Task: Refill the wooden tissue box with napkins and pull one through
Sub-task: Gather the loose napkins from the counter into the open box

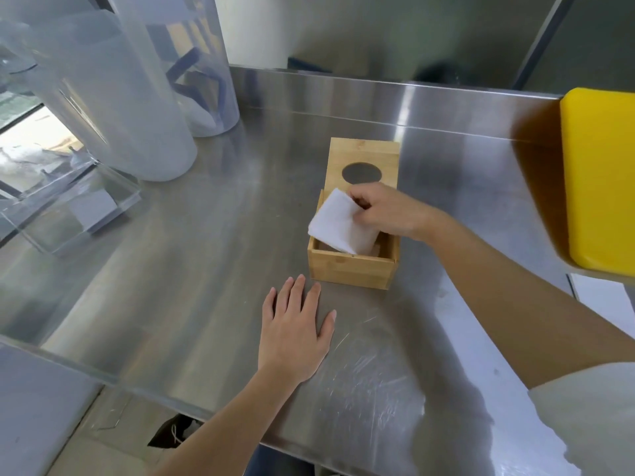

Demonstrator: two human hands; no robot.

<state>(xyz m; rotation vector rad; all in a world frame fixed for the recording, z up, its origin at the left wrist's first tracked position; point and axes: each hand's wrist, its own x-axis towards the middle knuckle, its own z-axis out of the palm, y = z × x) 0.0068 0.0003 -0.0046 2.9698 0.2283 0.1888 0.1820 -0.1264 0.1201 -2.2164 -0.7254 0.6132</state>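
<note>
A wooden tissue box (350,269) stands open on the steel counter. Its lid (364,154), with an oval hole, lies flat just behind it. My right hand (385,209) hovers over the box and grips a stack of white napkins (338,223), which tilts with its lower end inside the box. My left hand (295,328) rests flat on the counter in front of the box, fingers spread, holding nothing.
Two tall translucent plastic containers (137,97) stand at the back left. A clear acrylic box (68,211) sits at the left edge. A yellow board (601,173) leans at the right. The steel counter (206,269) has a raised back rim.
</note>
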